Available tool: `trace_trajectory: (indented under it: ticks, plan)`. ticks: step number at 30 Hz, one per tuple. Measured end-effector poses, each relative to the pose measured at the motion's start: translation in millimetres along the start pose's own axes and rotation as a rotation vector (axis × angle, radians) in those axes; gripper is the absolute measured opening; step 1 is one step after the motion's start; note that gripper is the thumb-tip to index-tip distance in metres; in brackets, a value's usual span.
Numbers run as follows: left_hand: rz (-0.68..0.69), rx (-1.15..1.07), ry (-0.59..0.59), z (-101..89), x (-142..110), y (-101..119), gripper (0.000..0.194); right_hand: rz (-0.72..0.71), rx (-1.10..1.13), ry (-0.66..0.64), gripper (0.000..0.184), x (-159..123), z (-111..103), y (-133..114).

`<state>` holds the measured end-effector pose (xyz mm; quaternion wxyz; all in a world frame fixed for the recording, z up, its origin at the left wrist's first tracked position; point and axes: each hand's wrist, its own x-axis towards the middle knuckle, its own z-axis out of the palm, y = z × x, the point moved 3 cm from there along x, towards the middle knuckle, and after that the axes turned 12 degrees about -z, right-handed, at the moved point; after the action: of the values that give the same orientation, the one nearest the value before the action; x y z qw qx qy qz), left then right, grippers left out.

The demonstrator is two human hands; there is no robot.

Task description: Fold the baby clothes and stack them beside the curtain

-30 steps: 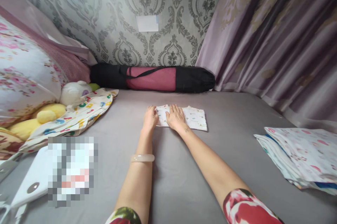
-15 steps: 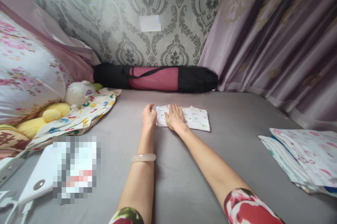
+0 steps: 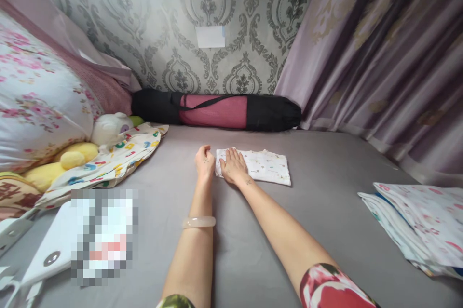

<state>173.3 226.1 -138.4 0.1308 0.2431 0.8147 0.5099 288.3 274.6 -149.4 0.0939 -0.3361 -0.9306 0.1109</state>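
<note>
A folded white garment [image 3: 269, 167] with small coloured prints lies flat on the grey sheet, its far edge slightly curved. My right hand [image 3: 234, 166] rests palm down on its left part, fingers stretched out. Beside the garment's left edge is my left hand [image 3: 205, 161], back of the hand facing me, fingers curled in. Its fingertips are mostly hidden, and I see no cloth in them. A pale bangle [image 3: 199, 222] circles my left forearm.
A stack of folded clothes [image 3: 419, 226] lies at the right. A black and pink roll bag [image 3: 213, 111] lines the wall. On the left are a floral pillow [image 3: 39, 100], plush toys [image 3: 112, 129], a patterned cloth [image 3: 133, 154], a white device [image 3: 60, 240] with cables, and a blurred item.
My right hand has slid a little left across the garment, towards its left edge. My left hand stays beside that edge. The whole view has shifted slightly.
</note>
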Motion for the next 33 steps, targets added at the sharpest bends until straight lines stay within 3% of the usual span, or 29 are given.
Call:
trace_trajectory:
  ticks: [7,12,21,27,30,33]
  plan:
    - [-0.020,-0.020,0.036,0.1,1.4,-1.5,0.035,-0.046,-0.026,0.017,0.064,6.6,-5.2,-16.9]
    - [-0.026,-0.025,0.076,-2.6,2.7,-3.0,0.034,-0.122,-0.016,-0.060,0.066,9.1,3.2,-35.6]
    - [-0.038,-0.041,0.030,0.4,0.3,3.0,0.034,-0.122,0.048,-0.093,0.071,4.6,0.0,-36.6]
    - [0.052,0.038,-0.004,9.7,-11.1,18.7,0.033,-0.090,0.037,-0.005,0.064,-8.6,-21.0,-16.0]
    - [0.188,0.155,-0.009,19.0,-22.0,25.7,0.033,-0.014,-0.017,0.067,0.061,-20.9,-28.3,5.8]
    - [0.350,0.308,-0.062,31.7,-33.8,29.8,0.032,0.047,-0.047,0.059,0.061,-31.4,-27.8,24.4]
